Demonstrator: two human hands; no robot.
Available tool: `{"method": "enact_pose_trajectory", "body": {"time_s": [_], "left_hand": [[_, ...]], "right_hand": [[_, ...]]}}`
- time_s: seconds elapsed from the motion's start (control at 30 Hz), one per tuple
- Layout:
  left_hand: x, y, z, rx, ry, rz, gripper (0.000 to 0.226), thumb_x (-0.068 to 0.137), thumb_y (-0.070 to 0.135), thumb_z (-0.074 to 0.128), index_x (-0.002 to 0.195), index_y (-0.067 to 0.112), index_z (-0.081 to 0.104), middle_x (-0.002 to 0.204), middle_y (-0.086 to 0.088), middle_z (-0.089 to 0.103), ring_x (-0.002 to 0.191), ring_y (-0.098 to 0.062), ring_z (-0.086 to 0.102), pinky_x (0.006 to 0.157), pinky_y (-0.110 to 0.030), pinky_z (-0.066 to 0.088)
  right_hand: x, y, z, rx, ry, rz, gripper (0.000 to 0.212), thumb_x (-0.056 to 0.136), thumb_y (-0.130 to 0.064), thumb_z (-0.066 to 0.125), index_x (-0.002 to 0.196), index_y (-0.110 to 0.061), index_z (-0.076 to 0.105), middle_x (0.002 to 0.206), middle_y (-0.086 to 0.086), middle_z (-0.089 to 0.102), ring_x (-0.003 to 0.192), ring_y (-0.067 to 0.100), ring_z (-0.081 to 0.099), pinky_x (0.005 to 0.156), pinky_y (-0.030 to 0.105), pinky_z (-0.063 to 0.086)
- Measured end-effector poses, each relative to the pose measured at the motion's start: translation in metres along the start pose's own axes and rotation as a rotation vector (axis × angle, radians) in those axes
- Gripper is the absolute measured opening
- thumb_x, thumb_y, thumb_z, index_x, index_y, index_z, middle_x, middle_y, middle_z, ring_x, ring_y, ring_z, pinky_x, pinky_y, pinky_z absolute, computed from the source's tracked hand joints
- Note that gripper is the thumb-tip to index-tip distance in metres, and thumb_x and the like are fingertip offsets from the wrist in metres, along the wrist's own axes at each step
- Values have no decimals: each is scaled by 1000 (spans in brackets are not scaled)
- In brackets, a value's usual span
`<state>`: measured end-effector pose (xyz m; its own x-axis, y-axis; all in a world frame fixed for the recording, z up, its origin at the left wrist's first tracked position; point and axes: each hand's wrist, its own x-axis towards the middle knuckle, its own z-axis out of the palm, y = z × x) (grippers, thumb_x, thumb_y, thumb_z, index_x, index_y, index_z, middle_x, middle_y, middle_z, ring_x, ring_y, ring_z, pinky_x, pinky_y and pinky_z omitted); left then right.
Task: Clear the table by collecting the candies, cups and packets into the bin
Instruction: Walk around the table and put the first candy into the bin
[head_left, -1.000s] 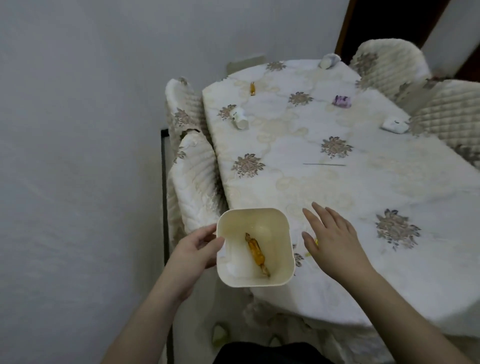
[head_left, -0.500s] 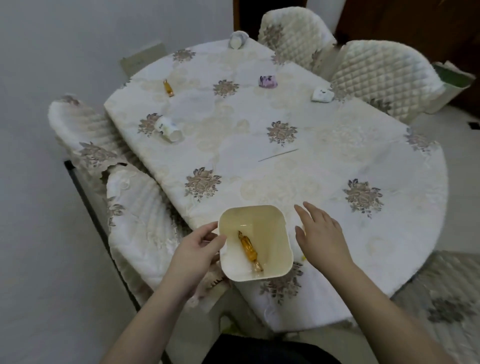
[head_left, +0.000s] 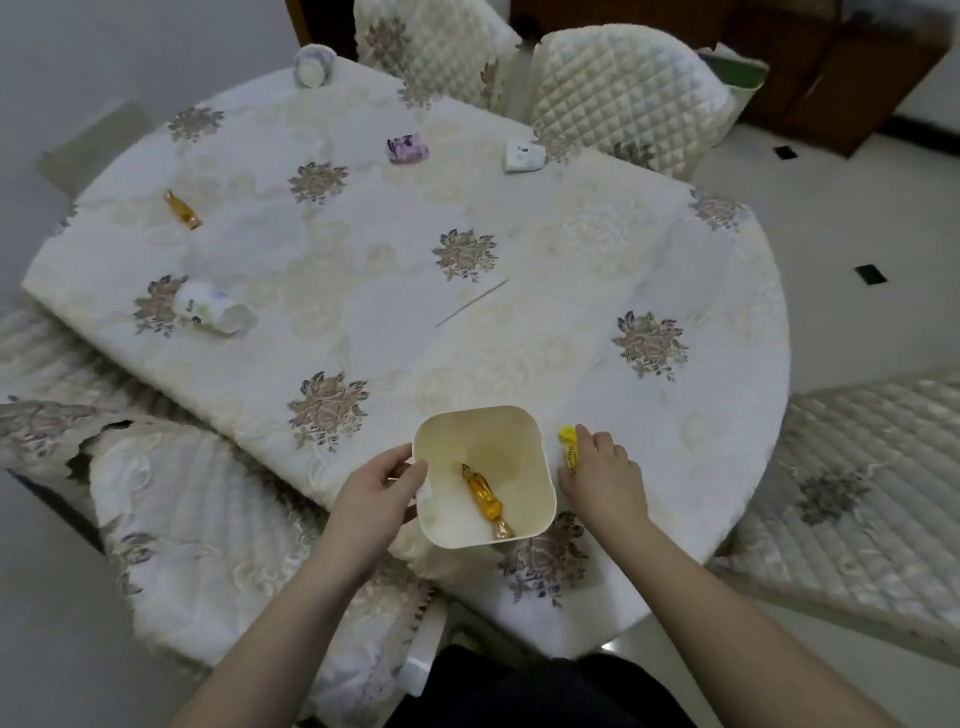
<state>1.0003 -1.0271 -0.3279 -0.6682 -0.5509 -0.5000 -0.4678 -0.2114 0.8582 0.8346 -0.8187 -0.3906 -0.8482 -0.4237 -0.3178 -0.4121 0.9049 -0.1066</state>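
Head view. I see the left hand (head_left: 376, 493) gripping the cream bin (head_left: 530, 447) by its left wall: thumb hooked at the rim, remaining fingers curled round the outside. The bin sits at the near edge of the table (head_left: 545, 249), mouth up. Inside it, one gold-wrapped candy (head_left: 484, 500) lies on the bottom, lengthwise toward me.

The right hand (head_left: 605, 475) rests palm down on the cloth just right of the bin. The yellow packet (head_left: 569, 446) lies under and beside its fingertips; the index finger touches the packet's right edge and most of the wrapper shows to the left of the fingers, between hand and bin wall. Fingers are held together and slightly bent. I cannot tell whether they pinch the packet or only rest on it.

Still on the table: a tipped paper cup (head_left: 213, 310) at left, a gold candy (head_left: 182, 209) beyond it, a purple packet (head_left: 407, 149), a white packet (head_left: 524, 156), a second cup (head_left: 313, 65) at the far edge, and a thin stick (head_left: 471, 303) mid-table.
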Motion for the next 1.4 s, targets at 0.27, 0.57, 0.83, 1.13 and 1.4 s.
{"method": "enact_pose_trajectory", "body": {"time_s": [0.27,0.57,0.83,1.13,1.4], "left_hand": [[1,3,4,84,-37,10,31,100,23,56,95,47,75,95,0,76,83,-17,75,73,-31,62],[0,1,2,65,-60,-8,20,99,25,60,116,29,71,96,-11,73,89,-25,74,85,-43,61],[-2,-1,3,-5,-41,-36,23,99,26,62,120,25,71,103,-11,76,96,-24,74,83,-33,61],[-2,-3,6,17,-9,-23,23,100,27,60,119,26,72,102,-10,78,97,-25,74,86,-39,61],[-17,-7,16,13,128,11,21,98,32,57,107,33,76,98,7,79,89,-10,74,72,-25,59]], "right_hand": [[13,13,15,24,16,-17,39,88,-28,55,123,-12,50,110,13,53,94,33,52,73,40,43],[16,18,4,317,-68,44,36,94,-26,48,129,-18,48,106,12,57,91,32,58,70,37,47],[-10,7,-72,739,76,-124,18,91,-30,58,109,-29,54,65,-5,56,55,-1,56,45,15,37],[-47,-32,-110,853,-19,-410,29,85,-37,63,111,-42,52,80,-12,58,65,4,58,57,15,45],[-54,-14,-107,698,29,-425,26,91,-42,49,117,-42,50,93,-20,56,81,-2,56,70,27,51]]}}
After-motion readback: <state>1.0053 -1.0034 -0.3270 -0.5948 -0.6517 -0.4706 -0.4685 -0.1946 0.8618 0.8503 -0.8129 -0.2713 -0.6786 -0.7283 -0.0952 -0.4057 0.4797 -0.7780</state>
